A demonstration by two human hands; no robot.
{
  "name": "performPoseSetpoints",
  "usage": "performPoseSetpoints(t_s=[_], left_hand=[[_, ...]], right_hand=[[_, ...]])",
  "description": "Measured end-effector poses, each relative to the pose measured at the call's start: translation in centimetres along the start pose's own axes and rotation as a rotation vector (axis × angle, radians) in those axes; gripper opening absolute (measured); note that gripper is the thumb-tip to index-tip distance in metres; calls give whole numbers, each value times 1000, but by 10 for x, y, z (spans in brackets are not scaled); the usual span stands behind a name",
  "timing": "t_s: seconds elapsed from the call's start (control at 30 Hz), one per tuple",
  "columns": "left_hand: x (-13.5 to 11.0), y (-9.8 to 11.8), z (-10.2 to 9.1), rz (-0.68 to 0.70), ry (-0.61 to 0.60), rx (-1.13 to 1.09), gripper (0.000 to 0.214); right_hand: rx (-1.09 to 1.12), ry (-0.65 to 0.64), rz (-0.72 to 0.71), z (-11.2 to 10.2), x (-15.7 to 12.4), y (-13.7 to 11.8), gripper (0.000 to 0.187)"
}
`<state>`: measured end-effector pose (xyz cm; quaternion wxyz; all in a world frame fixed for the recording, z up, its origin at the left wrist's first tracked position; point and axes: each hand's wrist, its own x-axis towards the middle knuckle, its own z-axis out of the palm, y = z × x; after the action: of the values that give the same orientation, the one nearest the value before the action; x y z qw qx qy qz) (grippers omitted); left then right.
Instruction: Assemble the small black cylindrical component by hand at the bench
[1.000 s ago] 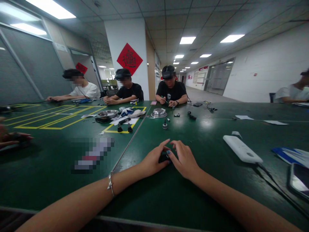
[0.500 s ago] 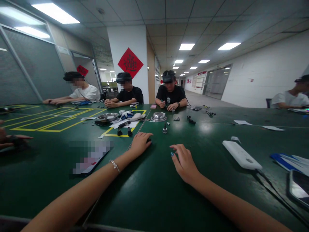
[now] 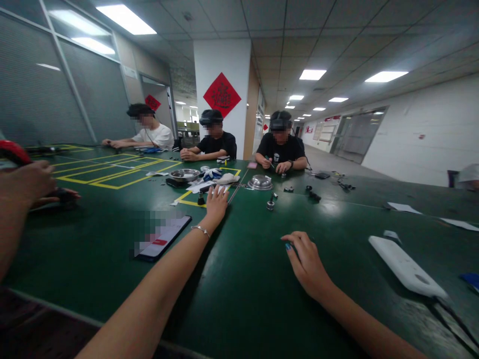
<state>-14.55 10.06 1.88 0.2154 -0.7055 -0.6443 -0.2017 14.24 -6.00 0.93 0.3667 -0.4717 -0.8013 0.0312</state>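
Observation:
My left hand (image 3: 217, 203), with a bracelet at its wrist, reaches forward over the green table beside a small black cone-shaped part (image 3: 201, 199). Its fingers are extended and slightly apart, and the hand hides what lies under the palm. Just past the fingertips is a black cylindrical piece (image 3: 205, 189). My right hand (image 3: 306, 262) rests on the table with loosely bent, parted fingers and nothing in them. Forward of it stands a small round metal part with a dark stem (image 3: 270, 203). A phone (image 3: 164, 239) lies left of my left forearm.
A metal bowl (image 3: 184, 174), gloves (image 3: 226, 178) and an upturned metal dish (image 3: 260, 183) sit further in. A white power bank-like block (image 3: 406, 264) with a cable lies at right. Another person's hands (image 3: 32, 184) work at far left; several people sit opposite.
My left hand has moved forward to the black cone-shaped parts and now covers one of them. My right hand stays about where it was. The view has turned left.

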Motion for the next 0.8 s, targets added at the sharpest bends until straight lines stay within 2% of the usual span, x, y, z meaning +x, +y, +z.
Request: performPoseSetpoints(t_s=[0.1,0.23,0.37,0.57,0.8], left_hand=[[-1,2,5,-122,19,0,49],[-7,0,6,-214,90,6,59],[-15,-6,3,-299,123,26,51],[-18,-7,-6,-270,69,-12,36],[-11,-4,-4,-221,-146,-77,30]], right_hand=[[-13,-8,0,1,-1,3,26],[-22,-8,-6,0,-2,6,27],[-40,24,-20,-2,-3,8,29],[-56,59,-27,-4,-3,9,28],[-64,35,-49,-9,-2,6,26]])
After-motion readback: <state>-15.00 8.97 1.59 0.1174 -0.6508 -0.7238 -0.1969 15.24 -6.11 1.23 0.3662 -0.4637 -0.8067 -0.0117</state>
